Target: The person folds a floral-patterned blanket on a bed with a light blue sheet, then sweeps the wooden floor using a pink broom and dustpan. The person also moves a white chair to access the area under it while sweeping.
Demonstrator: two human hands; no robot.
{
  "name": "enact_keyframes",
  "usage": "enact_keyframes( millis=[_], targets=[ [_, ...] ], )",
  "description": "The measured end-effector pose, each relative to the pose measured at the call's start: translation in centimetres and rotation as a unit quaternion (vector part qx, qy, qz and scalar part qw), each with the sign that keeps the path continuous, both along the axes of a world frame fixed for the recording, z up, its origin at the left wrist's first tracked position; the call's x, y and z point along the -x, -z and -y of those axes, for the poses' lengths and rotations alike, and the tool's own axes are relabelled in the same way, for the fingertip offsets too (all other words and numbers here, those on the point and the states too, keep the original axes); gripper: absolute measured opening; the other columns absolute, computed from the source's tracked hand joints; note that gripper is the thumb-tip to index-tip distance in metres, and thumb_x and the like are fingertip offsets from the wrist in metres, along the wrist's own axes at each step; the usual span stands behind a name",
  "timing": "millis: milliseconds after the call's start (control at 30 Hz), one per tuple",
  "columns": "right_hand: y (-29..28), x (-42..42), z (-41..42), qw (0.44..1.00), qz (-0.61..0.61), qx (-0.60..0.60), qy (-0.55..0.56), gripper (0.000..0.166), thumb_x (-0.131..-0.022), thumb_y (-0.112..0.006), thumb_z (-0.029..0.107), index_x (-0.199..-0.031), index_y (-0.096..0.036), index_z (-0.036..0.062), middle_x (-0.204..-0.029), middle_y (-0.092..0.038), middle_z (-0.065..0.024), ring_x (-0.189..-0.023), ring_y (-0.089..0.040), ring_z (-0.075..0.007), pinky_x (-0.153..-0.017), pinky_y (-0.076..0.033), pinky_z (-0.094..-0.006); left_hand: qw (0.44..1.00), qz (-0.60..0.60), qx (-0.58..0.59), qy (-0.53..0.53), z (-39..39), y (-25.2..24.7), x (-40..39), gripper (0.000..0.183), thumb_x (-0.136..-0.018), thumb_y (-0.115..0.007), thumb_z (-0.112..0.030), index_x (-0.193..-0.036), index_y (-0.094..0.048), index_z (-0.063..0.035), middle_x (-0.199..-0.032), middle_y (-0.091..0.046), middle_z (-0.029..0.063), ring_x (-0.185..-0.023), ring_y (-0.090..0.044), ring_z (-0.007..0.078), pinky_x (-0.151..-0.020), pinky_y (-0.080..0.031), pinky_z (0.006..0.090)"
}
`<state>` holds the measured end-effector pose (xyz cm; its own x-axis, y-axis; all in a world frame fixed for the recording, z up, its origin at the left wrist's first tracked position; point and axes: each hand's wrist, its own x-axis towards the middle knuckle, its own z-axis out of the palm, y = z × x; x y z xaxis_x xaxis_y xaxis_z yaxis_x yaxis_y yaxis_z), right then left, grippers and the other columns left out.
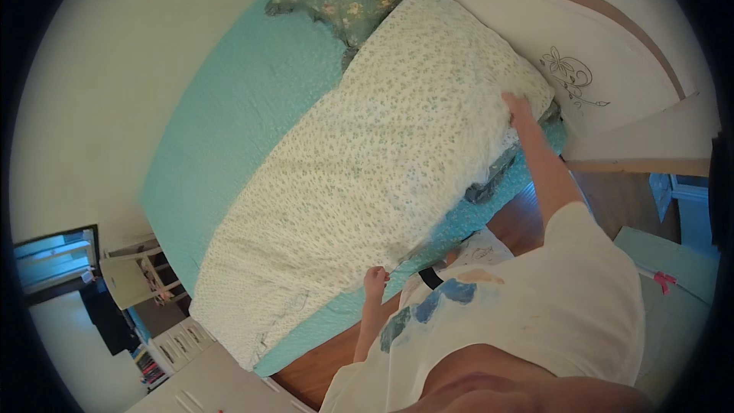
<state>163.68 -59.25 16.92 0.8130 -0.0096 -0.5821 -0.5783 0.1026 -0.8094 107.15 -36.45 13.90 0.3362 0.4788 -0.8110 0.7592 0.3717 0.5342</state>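
A cream duvet (344, 155) with a small floral print lies along the near half of the bed. My right hand (518, 108) grips its edge at the right, by the headboard end, with the arm stretched out. My left hand (376, 282) is at the duvet's near edge with its fingers curled; whether cloth is pinched in them is unclear. Under the duvet shows a turquoise fitted sheet (229, 120), bare on the far side. A green floral pillow (355, 0) with a ruffled border lies at the head. Another grey-green ruffle (487, 189) pokes out below the duvet near my right arm.
A white headboard (625, 69) with a flower drawing rises at the right. Wooden floor (321, 361) runs along the bed's near side. A chair (129, 284) and white drawers (183, 344) stand past the foot. A pale green surface (659, 252) with a pink ribbon is behind me.
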Motion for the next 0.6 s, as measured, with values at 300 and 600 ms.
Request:
enact_keyframes(
  millis=[300, 600],
  targets=[
    [-8.2, -2.6, 0.4, 0.908, 0.303, 0.275, 0.086, 0.049, -0.073, -0.064, 0.027, -0.106, -0.052, -0.0065, -0.107, -0.055, -0.0182, -0.097, -0.052, -0.0304, -0.082, -0.040, -0.0370, 0.993, -0.118, -0.018, -0.010, 2.2, -2.8, -0.7, 0.025, -0.081, -0.052, -0.020, -0.098, -0.054, -0.0015, -0.077, -0.062, 0.0082, -0.066, -0.058, 0.0135, -0.051, -0.044, 0.0284],
    [2.4, -1.0, 7.2, 0.932, 0.141, 0.325, 0.079, 0.061, -0.078, -0.059, 0.032, -0.119, -0.040, -0.0078, -0.118, -0.046, -0.0208, -0.103, -0.048, -0.0321, -0.083, -0.040, -0.0397, 0.998, -0.023, -0.026, 0.061, 7.0, -3.3, -9.8, 0.024, -0.082, -0.053, -0.018, -0.100, -0.053, -0.0014, -0.079, -0.061, 0.0087, -0.070, -0.059, 0.0154, -0.061, -0.046, 0.0292]
  ],
)
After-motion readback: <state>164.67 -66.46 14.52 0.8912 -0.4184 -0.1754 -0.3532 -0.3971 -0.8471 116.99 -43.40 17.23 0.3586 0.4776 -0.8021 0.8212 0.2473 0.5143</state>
